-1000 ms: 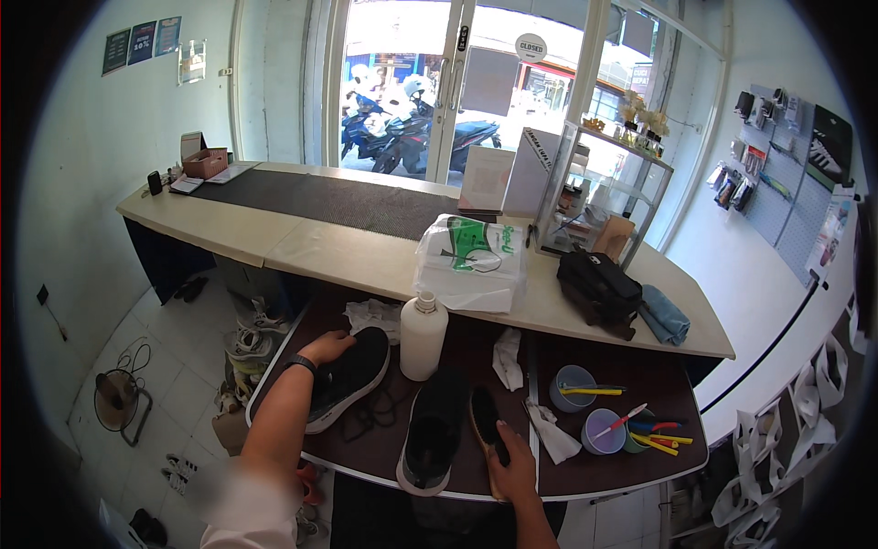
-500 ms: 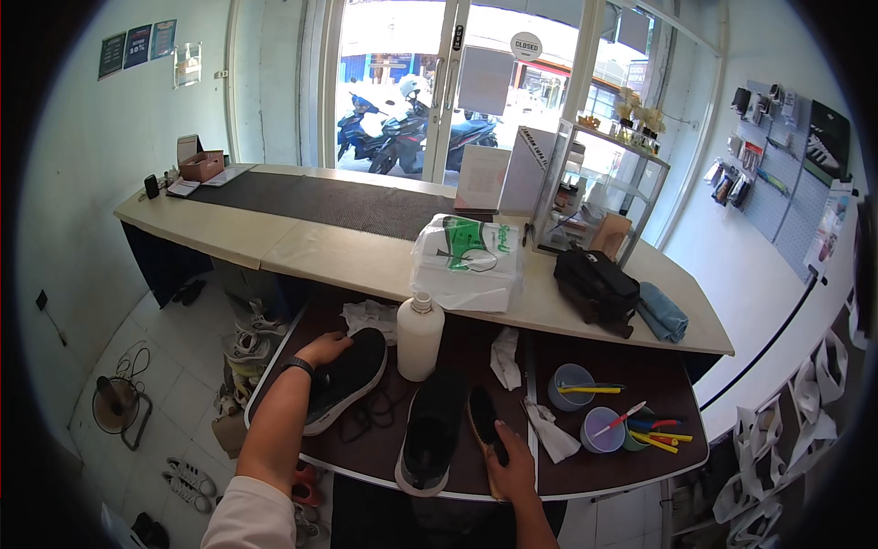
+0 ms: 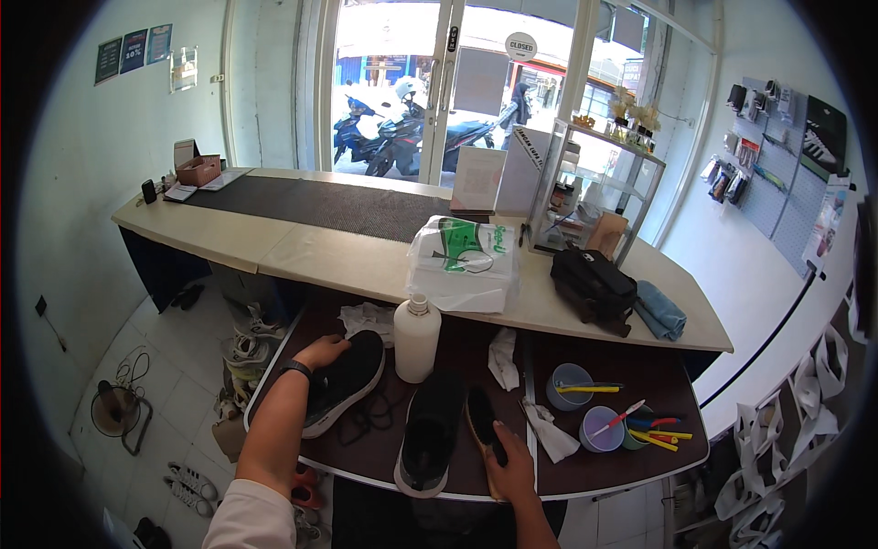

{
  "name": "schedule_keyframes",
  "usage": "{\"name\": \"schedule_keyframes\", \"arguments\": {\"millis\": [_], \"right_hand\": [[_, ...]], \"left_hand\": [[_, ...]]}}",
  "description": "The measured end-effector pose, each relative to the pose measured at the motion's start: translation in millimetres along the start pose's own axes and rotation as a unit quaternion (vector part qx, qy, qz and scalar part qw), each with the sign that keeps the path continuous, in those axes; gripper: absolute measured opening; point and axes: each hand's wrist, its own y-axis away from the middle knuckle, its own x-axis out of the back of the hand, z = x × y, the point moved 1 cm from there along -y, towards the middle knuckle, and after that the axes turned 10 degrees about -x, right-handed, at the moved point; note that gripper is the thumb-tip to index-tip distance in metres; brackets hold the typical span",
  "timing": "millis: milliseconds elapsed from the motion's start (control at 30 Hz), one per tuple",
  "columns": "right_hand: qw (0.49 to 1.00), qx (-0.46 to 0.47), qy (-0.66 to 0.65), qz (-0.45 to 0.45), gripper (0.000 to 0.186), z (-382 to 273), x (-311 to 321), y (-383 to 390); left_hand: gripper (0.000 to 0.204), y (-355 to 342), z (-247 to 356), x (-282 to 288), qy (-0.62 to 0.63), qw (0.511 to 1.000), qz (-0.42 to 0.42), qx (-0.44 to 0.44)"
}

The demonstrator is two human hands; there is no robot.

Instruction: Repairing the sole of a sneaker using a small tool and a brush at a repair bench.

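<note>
On the dark brown lower table, my left hand [image 3: 326, 351] is closed on the side of a black shoe [image 3: 364, 368] with a white sole. A second black shoe [image 3: 428, 435] stands between my hands with its opening facing up and its heel near the table's front edge. Just right of it, my right hand [image 3: 514, 465] grips a long wooden brush [image 3: 479, 416], thumb along its top; the brush lies close to the shoe. Black laces [image 3: 368, 425] lie loose between the two shoes. A white plastic bottle [image 3: 417, 340], uncapped, stands beyond them.
Crumpled white tissue [image 3: 551, 430] lies right of the brush. Cups [image 3: 569, 384] with brushes and coloured handles stand farther right. A pale counter [image 3: 338, 256] behind carries a plastic bag [image 3: 464, 265], a black bag [image 3: 593, 285] and a glass case [image 3: 599, 197].
My hands and both shoes keep their places, with only a slight shift of the view. Outside the glass door, a person in dark clothing has come into sight.
</note>
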Motion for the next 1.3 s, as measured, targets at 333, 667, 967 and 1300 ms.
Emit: {"name": "schedule_keyframes", "arguments": {"millis": [333, 667, 967, 1300], "right_hand": [[1.0, 0.005, 0.001, 0.007, 0.057, 2, -1, 0], [1.0, 0.002, -0.006, 0.002, 0.058, 3, -1, 0], [1.0, -0.001, -0.01, 0.001, 0.058, 1, -1, 0], [1.0, 0.004, -0.004, 0.008, 0.057, 2, -1, 0]], "left_hand": [[0.052, 3, 6, 2, 0.0, 1.0, -0.002, 0.009], [0.05, 2, 5, 1, 0.003, 1.0, 0.003, 0.007], [0.05, 0, -2, 1, -0.005, 1.0, 0.002, 0.002], [0.047, -1, -2, -2, 0.01, 1.0, 0.011, 0.018]]}}
